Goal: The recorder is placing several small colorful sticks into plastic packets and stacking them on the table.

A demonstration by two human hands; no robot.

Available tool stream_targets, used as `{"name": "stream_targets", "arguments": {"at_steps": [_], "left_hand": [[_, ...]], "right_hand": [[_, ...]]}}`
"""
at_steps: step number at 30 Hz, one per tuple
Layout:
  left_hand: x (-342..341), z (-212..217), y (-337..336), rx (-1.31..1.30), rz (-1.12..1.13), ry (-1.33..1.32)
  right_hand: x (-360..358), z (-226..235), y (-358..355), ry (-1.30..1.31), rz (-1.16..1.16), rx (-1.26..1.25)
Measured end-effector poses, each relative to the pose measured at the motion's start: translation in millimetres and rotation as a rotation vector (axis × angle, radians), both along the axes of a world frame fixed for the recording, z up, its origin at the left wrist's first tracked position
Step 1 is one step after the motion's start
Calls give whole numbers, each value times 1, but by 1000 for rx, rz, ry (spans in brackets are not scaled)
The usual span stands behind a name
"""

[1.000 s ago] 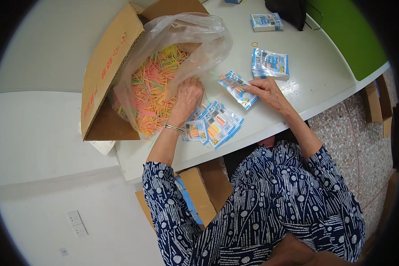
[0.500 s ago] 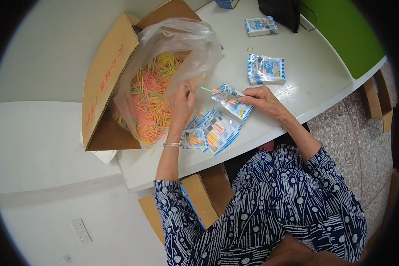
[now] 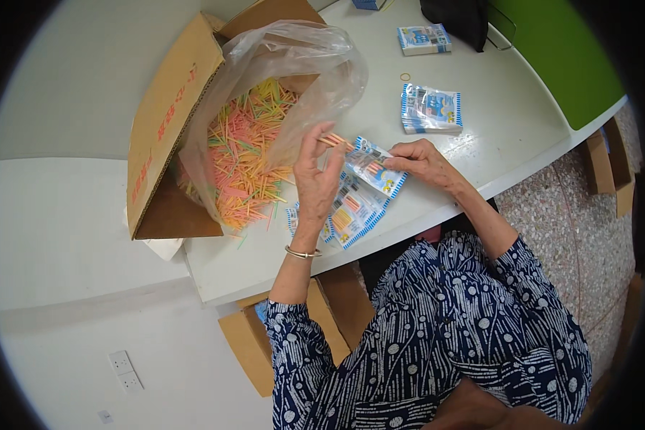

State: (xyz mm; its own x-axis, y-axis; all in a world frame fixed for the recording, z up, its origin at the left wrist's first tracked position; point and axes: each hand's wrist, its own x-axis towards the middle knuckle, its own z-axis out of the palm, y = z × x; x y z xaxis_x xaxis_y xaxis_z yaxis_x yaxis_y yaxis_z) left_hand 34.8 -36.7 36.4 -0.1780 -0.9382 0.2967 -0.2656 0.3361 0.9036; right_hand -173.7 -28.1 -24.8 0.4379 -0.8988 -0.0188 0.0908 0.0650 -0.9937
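My right hand pinches the lower edge of a small clear packet with blue-striped ends. Pink and orange sticks show inside it. At the packet's upper left mouth, my left hand holds several thin pastel sticks at its fingertips, their far ends reaching the opening. Below the two hands, more packets with sticks in them lie overlapping on the table, partly covered by my left wrist. A loose heap of thin pink, yellow, orange and green sticks fills a clear plastic bag left of my left hand.
The bag lines a tipped cardboard box on the white table. Two stacks of flat packets lie farther off, with a rubber band between them. A black bag rests at the back. Open cartons stand lower.
My left hand has moved right, from the bag's edge to the packet's mouth, and its fingers have turned upward with sticks at the tips. My right hand keeps its hold on the packet.
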Motion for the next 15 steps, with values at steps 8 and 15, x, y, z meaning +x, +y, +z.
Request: {"name": "stream_targets", "arguments": {"at_steps": [8, 15], "left_hand": [[1, -7, 0, -90, -52, -274], [-18, 6, 11, -50, -39, -232]], "right_hand": [[-2, 5, 1, -68, 17, 42], [1, 4, 1, -147, 53, 94]]}}
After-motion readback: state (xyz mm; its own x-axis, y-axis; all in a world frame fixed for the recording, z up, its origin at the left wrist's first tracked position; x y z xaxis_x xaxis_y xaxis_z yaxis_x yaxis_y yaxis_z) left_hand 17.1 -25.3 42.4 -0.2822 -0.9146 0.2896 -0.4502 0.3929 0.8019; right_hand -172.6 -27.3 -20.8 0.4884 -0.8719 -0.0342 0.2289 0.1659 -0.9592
